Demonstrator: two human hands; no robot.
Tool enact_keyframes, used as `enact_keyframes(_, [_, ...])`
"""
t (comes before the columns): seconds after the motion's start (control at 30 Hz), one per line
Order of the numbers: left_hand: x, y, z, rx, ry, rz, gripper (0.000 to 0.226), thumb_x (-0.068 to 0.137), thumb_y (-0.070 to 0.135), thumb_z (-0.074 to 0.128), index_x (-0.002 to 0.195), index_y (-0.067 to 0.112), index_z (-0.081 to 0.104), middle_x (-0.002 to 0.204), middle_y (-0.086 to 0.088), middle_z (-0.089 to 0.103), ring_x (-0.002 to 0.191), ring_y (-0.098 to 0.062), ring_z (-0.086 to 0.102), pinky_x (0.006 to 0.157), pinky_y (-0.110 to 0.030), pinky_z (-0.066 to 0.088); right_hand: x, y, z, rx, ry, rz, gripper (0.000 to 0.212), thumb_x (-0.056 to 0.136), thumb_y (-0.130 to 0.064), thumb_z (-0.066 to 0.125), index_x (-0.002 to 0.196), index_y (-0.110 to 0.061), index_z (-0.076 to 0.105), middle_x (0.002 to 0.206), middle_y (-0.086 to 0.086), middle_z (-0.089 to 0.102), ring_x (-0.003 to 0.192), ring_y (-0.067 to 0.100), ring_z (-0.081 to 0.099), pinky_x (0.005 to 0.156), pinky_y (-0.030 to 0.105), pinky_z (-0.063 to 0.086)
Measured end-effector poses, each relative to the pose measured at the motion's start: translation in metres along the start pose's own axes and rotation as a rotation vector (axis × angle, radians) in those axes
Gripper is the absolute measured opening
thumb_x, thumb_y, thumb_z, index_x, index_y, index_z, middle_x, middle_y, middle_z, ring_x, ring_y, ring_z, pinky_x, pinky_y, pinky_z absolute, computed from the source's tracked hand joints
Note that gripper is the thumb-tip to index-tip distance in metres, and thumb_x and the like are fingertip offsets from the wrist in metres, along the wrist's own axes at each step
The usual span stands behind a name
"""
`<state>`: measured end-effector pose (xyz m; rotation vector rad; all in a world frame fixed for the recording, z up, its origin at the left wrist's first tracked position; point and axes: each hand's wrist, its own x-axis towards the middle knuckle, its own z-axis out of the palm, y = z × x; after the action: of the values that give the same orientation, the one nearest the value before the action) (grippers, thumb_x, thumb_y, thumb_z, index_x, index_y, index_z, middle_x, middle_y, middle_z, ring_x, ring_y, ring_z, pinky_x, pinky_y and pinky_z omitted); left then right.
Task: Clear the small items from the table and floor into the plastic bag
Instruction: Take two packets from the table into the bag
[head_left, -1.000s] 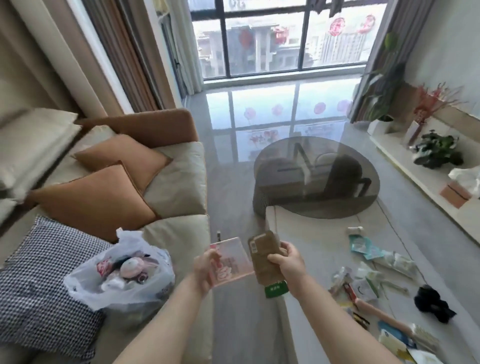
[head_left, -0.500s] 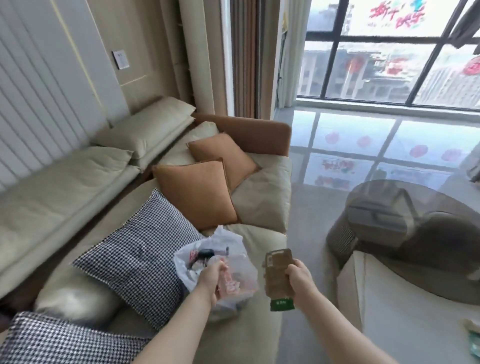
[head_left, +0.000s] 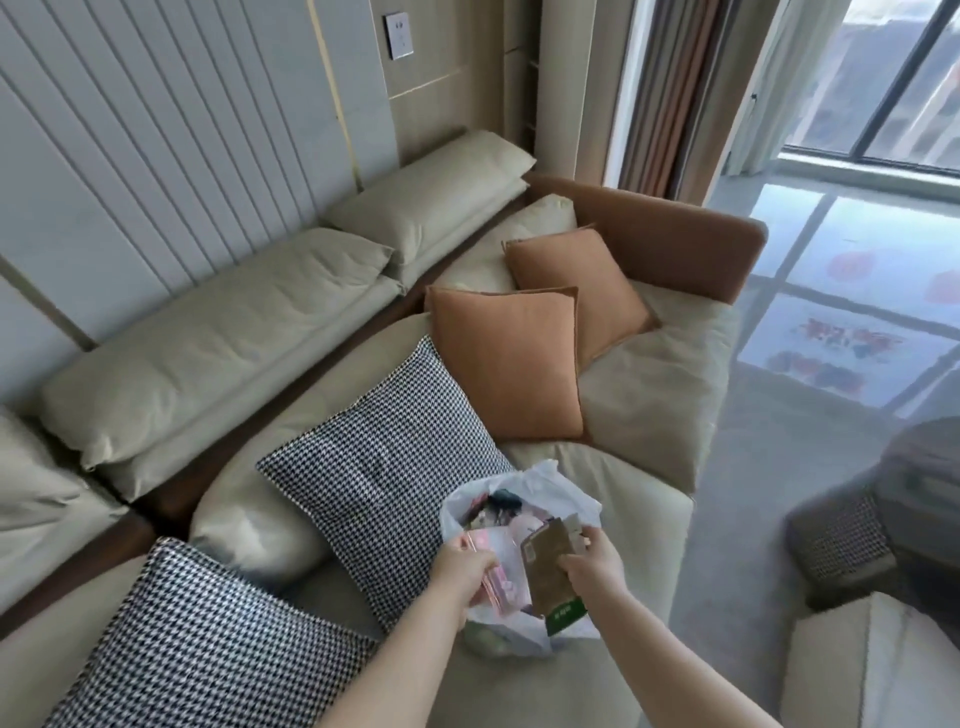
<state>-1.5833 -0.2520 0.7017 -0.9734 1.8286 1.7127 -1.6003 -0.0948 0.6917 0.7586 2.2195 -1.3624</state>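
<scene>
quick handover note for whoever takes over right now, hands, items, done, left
Left hand: grips a pink packet at the mouth of the plastic bag.
Right hand: grips a brown packet with a green end over the bag.
The bag sits on the sofa, beside a houndstooth cushion, with several items already inside.
Left: drop both packets in. The table is mostly out of view, so what is left there cannot be told.

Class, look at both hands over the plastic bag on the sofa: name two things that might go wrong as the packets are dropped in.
1. The plastic bag sits unsupported on the soft sofa seat near its front edge; it may tip or slump.
2. The right hand holds the brown packet partly outside the opening, while the left hand holds a pink packet; either might miss.
</scene>
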Motion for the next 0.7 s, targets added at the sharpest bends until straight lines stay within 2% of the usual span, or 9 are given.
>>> enact_keyframes(0.07, [0.017,0.009,0.008,0.102,0.008,0.000,0.033,0.084,0.004,0.059,0.117,0.009,0.054,0.112,-0.015,0.063,0.100,-0.031,0.063,0.086,-0.038,0.054,0.017,-0.004,0.006,-0.097,-0.023,-0.039,0.043,0.086,-0.005,0.052,0.126,-0.019,0.048,0.109,0.004,0.058,0.095,0.021,0.057,0.079,0.030,0.049])
enact_keyframes(0.17, [0.045,0.018,0.023,0.184,0.028,-0.016,0.034,0.090,0.009,0.054,0.124,0.009,0.049,0.118,-0.014,0.060,0.107,-0.030,0.060,0.093,-0.037,0.052,0.051,0.001,0.015,-0.261,-0.055,-0.079,0.038,0.083,-0.022,0.049,0.115,-0.041,0.050,0.114,-0.006,0.058,0.095,0.016,0.057,0.085,0.037,0.053])
enact_keyframes(0.2, [0.052,0.019,0.027,0.208,0.049,-0.018,0.035,0.093,0.012,0.052,0.128,0.009,0.047,0.118,-0.013,0.060,0.107,-0.029,0.060,0.093,-0.036,0.051,0.061,0.004,0.017,-0.281,-0.069,-0.080,0.041,0.081,-0.021,0.049,0.115,-0.044,0.050,0.115,-0.006,0.059,0.095,0.015,0.058,0.085,0.038,0.054])
enact_keyframes(0.3, [0.075,0.013,0.036,0.165,0.126,-0.112,0.051,0.091,0.024,0.055,0.139,0.015,0.038,0.119,-0.010,0.060,0.104,-0.028,0.061,0.095,-0.043,0.051,0.078,-0.002,0.020,-0.349,-0.138,-0.063,0.055,0.084,-0.005,0.049,0.131,-0.032,0.047,0.127,0.002,0.057,0.108,0.019,0.056,0.082,0.024,0.047])
enact_keyframes(0.37, [0.093,0.005,0.041,0.169,0.163,-0.165,0.058,0.093,0.028,0.052,0.146,0.018,0.029,0.125,-0.010,0.058,0.109,-0.029,0.059,0.099,-0.046,0.048,0.094,-0.002,0.026,-0.366,-0.210,-0.030,0.056,0.086,0.000,0.048,0.136,-0.024,0.043,0.128,0.005,0.057,0.110,0.020,0.055,0.077,0.023,0.044])
enact_keyframes(0.43, [0.102,0.003,0.043,0.192,0.219,-0.194,0.051,0.097,0.031,0.045,0.145,0.019,0.031,0.125,-0.009,0.058,0.110,-0.028,0.058,0.099,-0.045,0.047,0.111,0.002,0.034,-0.329,-0.242,-0.033,0.059,0.084,0.002,0.047,0.138,-0.022,0.042,0.123,0.005,0.059,0.104,0.017,0.056,0.081,0.028,0.049])
enact_keyframes(0.5, [0.108,0.003,0.043,0.203,0.265,-0.189,0.039,0.099,0.026,0.040,0.138,0.017,0.041,0.116,-0.007,0.061,0.105,-0.028,0.060,0.096,-0.042,0.049,0.119,0.005,0.039,-0.299,-0.264,-0.033,0.056,0.088,-0.003,0.045,0.140,-0.022,0.040,0.126,0.006,0.058,0.105,0.018,0.057,0.086,0.033,0.052])
enact_keyframes(0.6, [0.112,0.002,0.042,0.224,0.269,-0.188,0.038,0.100,0.020,0.035,0.138,0.015,0.041,0.113,-0.005,0.058,0.106,-0.028,0.060,0.096,-0.041,0.049,0.121,0.006,0.035,-0.363,-0.247,-0.064,0.043,0.096,-0.022,0.042,0.139,-0.027,0.040,0.132,0.004,0.054,0.110,0.018,0.054,0.083,0.027,0.047])
enact_keyframes(0.7, [0.104,0.002,0.039,0.288,0.257,-0.174,0.045,0.098,0.016,0.040,0.143,0.016,0.036,0.129,-0.010,0.055,0.113,-0.030,0.058,0.096,-0.040,0.048,0.119,0.013,0.028,-0.435,-0.250,-0.051,0.062,0.086,-0.001,0.044,0.143,-0.024,0.033,0.137,0.004,0.049,0.110,0.018,0.052,0.069,0.019,0.043])
